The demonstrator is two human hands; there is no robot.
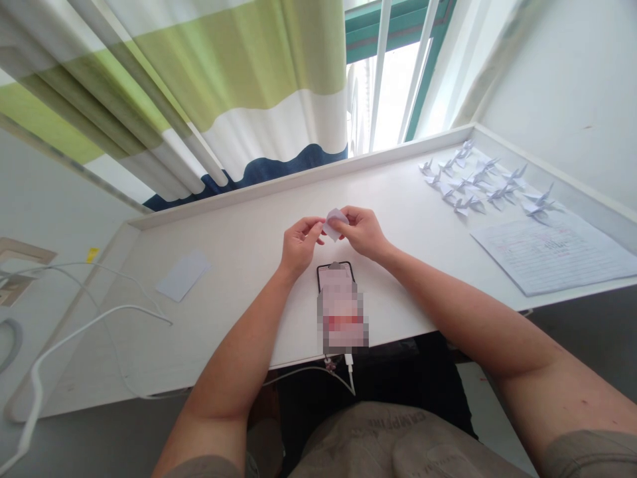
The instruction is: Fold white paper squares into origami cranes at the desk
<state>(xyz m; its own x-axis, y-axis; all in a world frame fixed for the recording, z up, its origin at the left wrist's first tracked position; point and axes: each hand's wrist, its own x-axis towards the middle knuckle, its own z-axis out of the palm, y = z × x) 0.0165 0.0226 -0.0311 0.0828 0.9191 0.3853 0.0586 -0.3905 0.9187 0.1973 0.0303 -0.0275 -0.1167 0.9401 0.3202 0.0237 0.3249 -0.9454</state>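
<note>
My left hand (301,244) and my right hand (361,232) meet above the white desk (239,279), pinching a small piece of folded pale paper (334,224) between their fingertips. Just below them lies a smartphone (338,305) with a pixelated screen, and a charging cable (349,372) runs from its lower end over the desk's front edge. Neither hand touches the phone.
Several white origami cranes (478,182) stand at the far right, beside a lined, printed paper sheet (552,255). A blank white paper rectangle (183,275) and a white cable (99,318) lie left. A raised rim edges the desk's back, below a striped curtain (199,86).
</note>
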